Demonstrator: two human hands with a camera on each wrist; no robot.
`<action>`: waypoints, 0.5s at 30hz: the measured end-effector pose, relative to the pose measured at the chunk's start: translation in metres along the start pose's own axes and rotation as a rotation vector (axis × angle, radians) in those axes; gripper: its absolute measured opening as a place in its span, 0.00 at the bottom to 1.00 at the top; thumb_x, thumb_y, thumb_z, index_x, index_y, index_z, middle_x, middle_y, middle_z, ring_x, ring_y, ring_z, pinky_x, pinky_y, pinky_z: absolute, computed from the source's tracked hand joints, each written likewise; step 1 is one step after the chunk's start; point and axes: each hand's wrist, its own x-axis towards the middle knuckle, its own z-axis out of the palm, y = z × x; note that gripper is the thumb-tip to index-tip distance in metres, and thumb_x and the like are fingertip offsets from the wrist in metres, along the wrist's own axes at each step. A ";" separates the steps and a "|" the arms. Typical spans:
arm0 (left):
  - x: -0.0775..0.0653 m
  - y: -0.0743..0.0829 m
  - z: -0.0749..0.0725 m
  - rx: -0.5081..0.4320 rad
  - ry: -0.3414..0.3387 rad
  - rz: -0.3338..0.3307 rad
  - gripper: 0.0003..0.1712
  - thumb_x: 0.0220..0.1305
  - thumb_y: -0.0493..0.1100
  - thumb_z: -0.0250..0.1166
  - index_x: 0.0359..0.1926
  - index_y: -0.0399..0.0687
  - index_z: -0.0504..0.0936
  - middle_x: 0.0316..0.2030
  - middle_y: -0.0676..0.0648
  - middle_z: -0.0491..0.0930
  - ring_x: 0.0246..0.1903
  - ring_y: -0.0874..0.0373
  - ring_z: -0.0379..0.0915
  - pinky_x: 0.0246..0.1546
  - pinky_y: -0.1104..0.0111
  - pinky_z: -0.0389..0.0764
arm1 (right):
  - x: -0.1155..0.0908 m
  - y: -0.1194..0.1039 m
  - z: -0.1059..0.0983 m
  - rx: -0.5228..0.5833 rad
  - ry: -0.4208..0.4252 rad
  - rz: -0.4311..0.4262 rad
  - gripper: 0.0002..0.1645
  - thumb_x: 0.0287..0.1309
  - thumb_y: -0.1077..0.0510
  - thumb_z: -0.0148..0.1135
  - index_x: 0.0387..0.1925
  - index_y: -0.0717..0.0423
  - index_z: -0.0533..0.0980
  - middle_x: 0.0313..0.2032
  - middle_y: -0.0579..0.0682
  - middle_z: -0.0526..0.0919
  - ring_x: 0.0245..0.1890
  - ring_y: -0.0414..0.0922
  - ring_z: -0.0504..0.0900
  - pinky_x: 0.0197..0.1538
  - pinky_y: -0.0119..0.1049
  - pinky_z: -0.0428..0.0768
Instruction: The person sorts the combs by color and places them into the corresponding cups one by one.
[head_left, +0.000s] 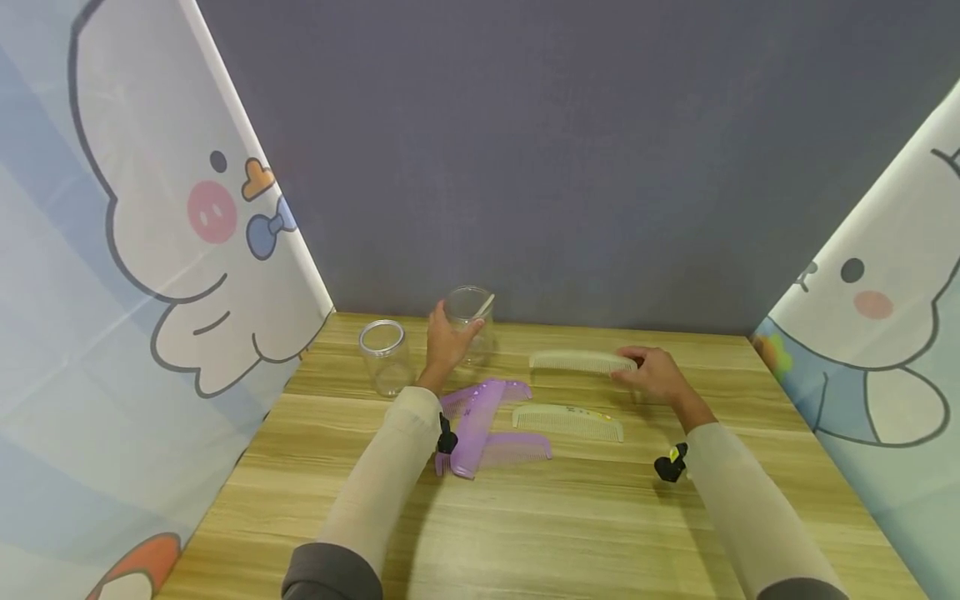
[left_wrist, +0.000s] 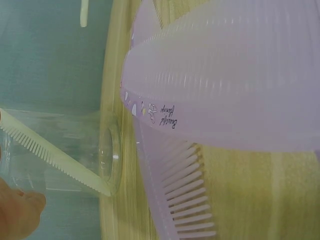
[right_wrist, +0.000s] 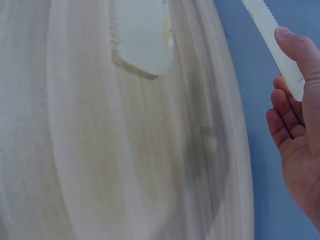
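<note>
My left hand (head_left: 446,340) grips a clear jar (head_left: 480,352) near the back of the table. A pale yellow-green comb (left_wrist: 52,152) leans inside that jar, its end jutting above the rim in the head view. My right hand (head_left: 654,373) pinches one end of another pale comb (head_left: 576,361), thumb on one face and fingers behind; the comb points left. In the right wrist view this comb (right_wrist: 275,42) shows at the upper right. A third pale comb (head_left: 567,422), with printed decoration, lies on the table between the hands.
Several purple combs (head_left: 480,425) overlap in a pile below the left hand. A second clear jar (head_left: 390,367) stands to the left of the gripped one. The wooden table (head_left: 600,517) meets a dark grey wall (head_left: 562,167) behind.
</note>
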 end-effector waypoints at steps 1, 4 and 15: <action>0.000 0.000 0.000 -0.002 0.001 0.002 0.57 0.60 0.60 0.72 0.78 0.38 0.53 0.72 0.33 0.62 0.71 0.37 0.61 0.73 0.47 0.66 | 0.001 -0.001 -0.001 0.008 0.001 0.009 0.40 0.61 0.42 0.71 0.65 0.64 0.75 0.61 0.67 0.79 0.53 0.60 0.82 0.53 0.57 0.81; 0.000 0.001 0.000 -0.008 0.001 0.002 0.57 0.60 0.60 0.72 0.78 0.38 0.53 0.72 0.33 0.62 0.71 0.37 0.62 0.73 0.46 0.66 | 0.005 -0.007 -0.004 0.025 -0.004 0.023 0.42 0.61 0.41 0.70 0.67 0.63 0.73 0.64 0.68 0.77 0.58 0.62 0.79 0.57 0.59 0.79; -0.001 0.001 0.000 -0.020 -0.004 -0.017 0.57 0.60 0.60 0.72 0.78 0.39 0.53 0.72 0.34 0.62 0.72 0.37 0.60 0.73 0.47 0.65 | 0.023 -0.035 -0.011 0.057 0.044 0.005 0.38 0.62 0.42 0.70 0.65 0.60 0.75 0.60 0.62 0.81 0.41 0.50 0.76 0.44 0.43 0.76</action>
